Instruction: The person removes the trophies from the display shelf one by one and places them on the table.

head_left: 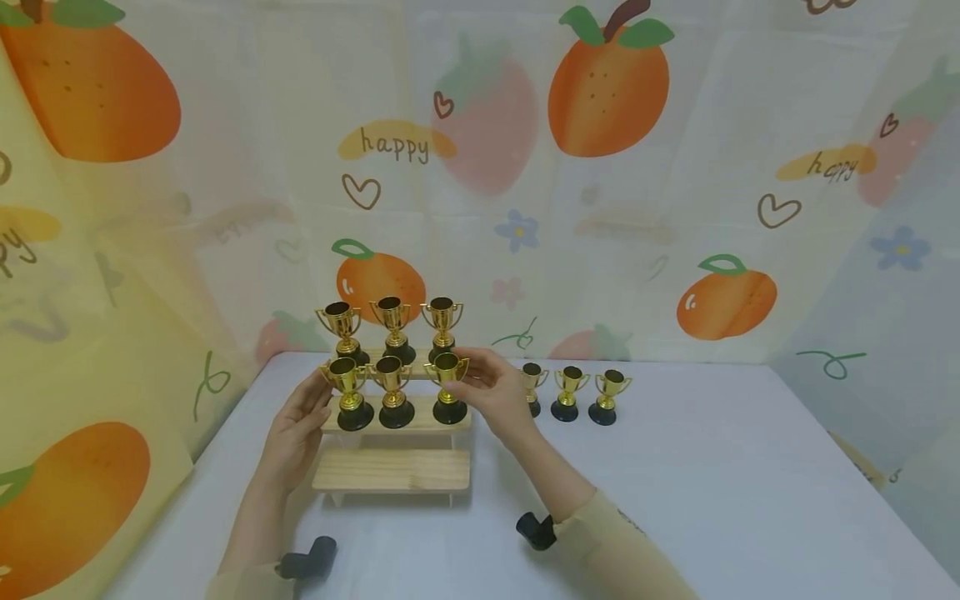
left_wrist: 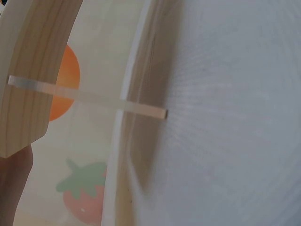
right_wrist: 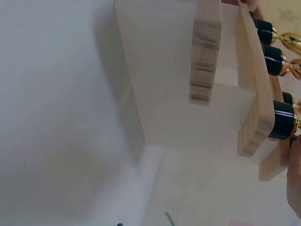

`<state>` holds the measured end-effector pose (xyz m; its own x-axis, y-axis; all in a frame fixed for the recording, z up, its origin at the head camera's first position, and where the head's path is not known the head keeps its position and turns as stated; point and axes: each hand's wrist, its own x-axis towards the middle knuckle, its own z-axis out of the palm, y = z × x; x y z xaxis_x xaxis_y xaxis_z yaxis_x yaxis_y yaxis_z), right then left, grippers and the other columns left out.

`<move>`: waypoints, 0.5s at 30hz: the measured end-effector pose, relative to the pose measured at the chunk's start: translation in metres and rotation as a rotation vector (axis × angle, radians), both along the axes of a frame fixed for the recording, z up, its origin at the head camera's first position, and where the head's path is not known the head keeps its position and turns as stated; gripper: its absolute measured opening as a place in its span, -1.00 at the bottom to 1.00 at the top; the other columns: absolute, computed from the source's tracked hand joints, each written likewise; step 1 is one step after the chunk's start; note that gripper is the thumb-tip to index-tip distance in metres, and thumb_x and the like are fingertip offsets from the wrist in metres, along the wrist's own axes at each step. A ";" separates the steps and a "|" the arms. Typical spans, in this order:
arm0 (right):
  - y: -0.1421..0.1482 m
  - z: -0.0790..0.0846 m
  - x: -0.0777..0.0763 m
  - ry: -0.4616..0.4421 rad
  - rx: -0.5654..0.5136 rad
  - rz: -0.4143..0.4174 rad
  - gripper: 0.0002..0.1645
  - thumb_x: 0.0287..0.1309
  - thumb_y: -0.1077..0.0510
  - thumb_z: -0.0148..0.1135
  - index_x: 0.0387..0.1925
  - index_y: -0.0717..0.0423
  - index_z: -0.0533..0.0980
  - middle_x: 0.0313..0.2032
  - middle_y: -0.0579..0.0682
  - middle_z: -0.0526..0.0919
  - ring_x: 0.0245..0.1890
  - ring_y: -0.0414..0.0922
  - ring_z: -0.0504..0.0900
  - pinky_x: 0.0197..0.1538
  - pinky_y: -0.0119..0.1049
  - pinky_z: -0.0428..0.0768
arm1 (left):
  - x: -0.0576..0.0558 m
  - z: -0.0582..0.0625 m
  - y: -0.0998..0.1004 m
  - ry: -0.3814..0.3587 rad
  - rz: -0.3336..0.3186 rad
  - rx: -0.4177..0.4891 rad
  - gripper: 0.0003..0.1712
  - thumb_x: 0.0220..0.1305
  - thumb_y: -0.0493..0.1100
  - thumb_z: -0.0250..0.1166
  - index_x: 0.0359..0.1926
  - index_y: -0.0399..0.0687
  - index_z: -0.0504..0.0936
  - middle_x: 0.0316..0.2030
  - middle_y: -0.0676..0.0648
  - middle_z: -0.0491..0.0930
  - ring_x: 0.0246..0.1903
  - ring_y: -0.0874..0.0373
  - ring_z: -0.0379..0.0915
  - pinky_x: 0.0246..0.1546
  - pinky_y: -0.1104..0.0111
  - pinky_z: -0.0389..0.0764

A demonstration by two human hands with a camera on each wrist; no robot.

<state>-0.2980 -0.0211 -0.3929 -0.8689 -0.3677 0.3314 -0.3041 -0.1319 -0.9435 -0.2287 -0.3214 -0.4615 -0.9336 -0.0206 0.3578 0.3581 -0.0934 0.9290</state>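
Note:
A wooden three-step stand (head_left: 392, 471) carries small gold trophies on black bases. My right hand (head_left: 498, 392) pinches the right-hand trophy (head_left: 448, 400) of the middle step between thumb and fingers, its base at the plank. Left of it on that step are the middle trophy (head_left: 393, 392) and the left trophy (head_left: 349, 396). My left hand (head_left: 292, 429) rests at the left end of the middle step, fingers extended beside the left trophy. The left wrist view shows part of that hand (left_wrist: 14, 188) against a plank's end (left_wrist: 26, 127).
Three trophies line the top step, among them a central trophy (head_left: 393, 321). To the right on the white table (head_left: 675, 500) stand three more, including an end trophy (head_left: 611, 396). A fruit-printed cloth (head_left: 637, 208) hangs behind.

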 end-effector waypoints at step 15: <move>-0.005 0.001 0.000 -0.032 0.013 -0.037 -0.47 0.04 0.34 0.43 0.10 0.19 0.55 -0.03 0.21 0.66 -0.13 -0.28 0.63 0.03 -0.47 0.68 | -0.001 -0.001 0.000 0.031 -0.018 0.002 -0.32 0.52 -0.35 -0.11 0.56 -0.17 -0.09 0.56 0.07 0.02 0.30 0.70 0.22 0.31 0.75 0.27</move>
